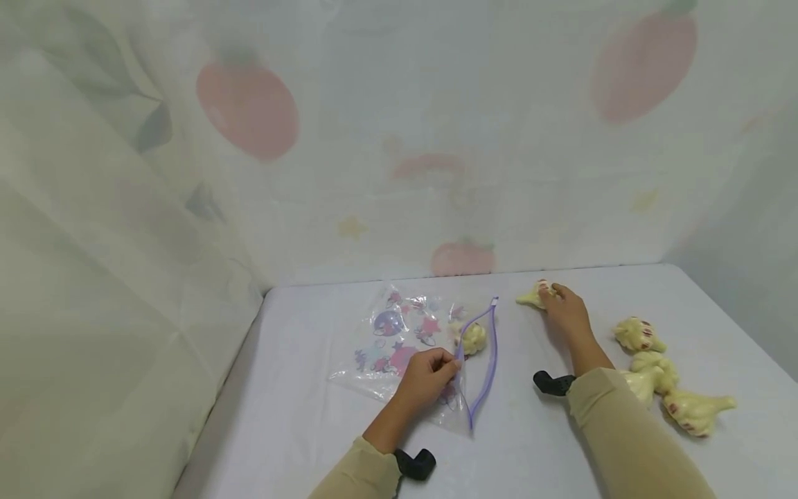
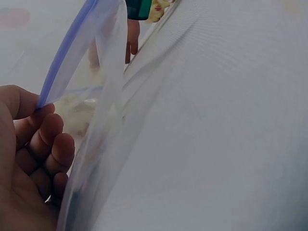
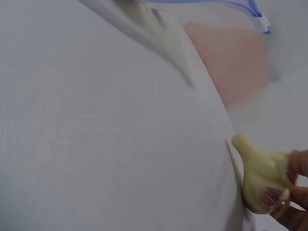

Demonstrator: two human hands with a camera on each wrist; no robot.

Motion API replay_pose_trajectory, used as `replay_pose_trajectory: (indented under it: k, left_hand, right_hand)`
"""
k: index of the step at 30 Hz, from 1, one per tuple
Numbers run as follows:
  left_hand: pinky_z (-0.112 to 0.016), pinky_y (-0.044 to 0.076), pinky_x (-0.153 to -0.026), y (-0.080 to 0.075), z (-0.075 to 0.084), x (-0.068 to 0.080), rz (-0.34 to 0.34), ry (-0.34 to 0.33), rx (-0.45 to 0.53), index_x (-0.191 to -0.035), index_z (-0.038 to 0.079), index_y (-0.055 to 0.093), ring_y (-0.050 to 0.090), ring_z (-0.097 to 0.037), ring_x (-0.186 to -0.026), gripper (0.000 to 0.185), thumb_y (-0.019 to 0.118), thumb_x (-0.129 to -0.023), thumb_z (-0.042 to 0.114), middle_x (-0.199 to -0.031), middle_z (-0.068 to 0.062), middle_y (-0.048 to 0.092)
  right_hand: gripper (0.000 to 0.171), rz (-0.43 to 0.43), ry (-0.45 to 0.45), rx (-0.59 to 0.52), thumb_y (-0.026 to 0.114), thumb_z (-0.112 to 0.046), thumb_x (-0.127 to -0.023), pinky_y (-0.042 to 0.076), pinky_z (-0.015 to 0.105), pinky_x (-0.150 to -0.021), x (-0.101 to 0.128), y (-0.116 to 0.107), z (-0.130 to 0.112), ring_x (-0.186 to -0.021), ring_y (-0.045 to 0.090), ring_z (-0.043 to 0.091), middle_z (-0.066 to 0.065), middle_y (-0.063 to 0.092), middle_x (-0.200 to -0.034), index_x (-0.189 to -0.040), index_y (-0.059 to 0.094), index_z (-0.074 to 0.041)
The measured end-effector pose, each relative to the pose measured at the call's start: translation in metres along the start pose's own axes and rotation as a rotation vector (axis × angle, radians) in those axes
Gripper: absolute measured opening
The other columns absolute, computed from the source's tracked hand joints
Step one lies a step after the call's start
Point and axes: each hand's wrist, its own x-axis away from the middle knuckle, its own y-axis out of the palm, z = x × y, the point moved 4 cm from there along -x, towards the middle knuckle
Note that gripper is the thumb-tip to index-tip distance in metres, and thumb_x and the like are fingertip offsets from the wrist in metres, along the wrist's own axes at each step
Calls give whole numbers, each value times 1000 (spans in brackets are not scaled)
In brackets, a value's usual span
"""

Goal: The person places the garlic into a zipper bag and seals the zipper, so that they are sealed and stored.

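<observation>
A clear zip bag [image 1: 368, 367] printed with pink and purple pictures lies on the table, its purple-edged mouth gaping to the right. My left hand [image 1: 427, 378] pinches the near lip of that mouth between thumb and index finger, the other fingers loosely curled in the left wrist view. Inside the bag, close to the mouth, sits a cream garlic bulb [image 1: 474, 338]. Right of the bag, toward the back, my right hand [image 1: 569, 317] grips another garlic bulb [image 3: 264, 178] with reddish-purple streaks; its stem points left in the head view.
Several more garlic bulbs [image 1: 695, 412] lie in a group at the right, partly behind my right sleeve [image 1: 630, 430]. The white table [image 1: 280, 416] meets a printed cloth backdrop [image 1: 349, 173] at the back, and a cloth wall stands at the left.
</observation>
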Motion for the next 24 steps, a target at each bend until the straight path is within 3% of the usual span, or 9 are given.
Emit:
replay_pose_trajectory:
  k: [3,8,16,24]
  left_hand:
    - [-30,54,-54,0,6,4,-3,7,1,-82,-1,65,54,-16,-60,17,64,-93,11,-66,2,55]
    - [-25,52,-52,1,3,2,0,10,-17,-81,-1,65,55,-19,-60,15,64,-92,10,-66,-4,57]
    - [-27,53,-53,2,-23,-9,20,-21,-36,-82,6,67,57,-18,-60,15,65,-94,16,-68,-11,60]
    - [-25,53,-52,2,-27,-10,12,2,-45,-81,9,67,58,-14,-57,17,67,-92,21,-66,-7,59]
  right_hand:
    - [73,21,-13,-27,46,-48,-101,28,56,-114,1,1,2,-142,28,46,30,32,-153,-152,29,1]
    - [76,14,-42,-55,60,-39,-96,40,49,-107,5,3,4,-134,42,43,30,41,-145,-151,29,4]
    - [76,-21,-74,12,65,-31,-91,34,52,-111,22,13,2,-133,39,45,32,42,-145,-150,32,3]
    - [75,-23,-71,-27,72,-32,-87,37,52,-106,41,24,6,-127,43,41,30,42,-141,-146,40,2]
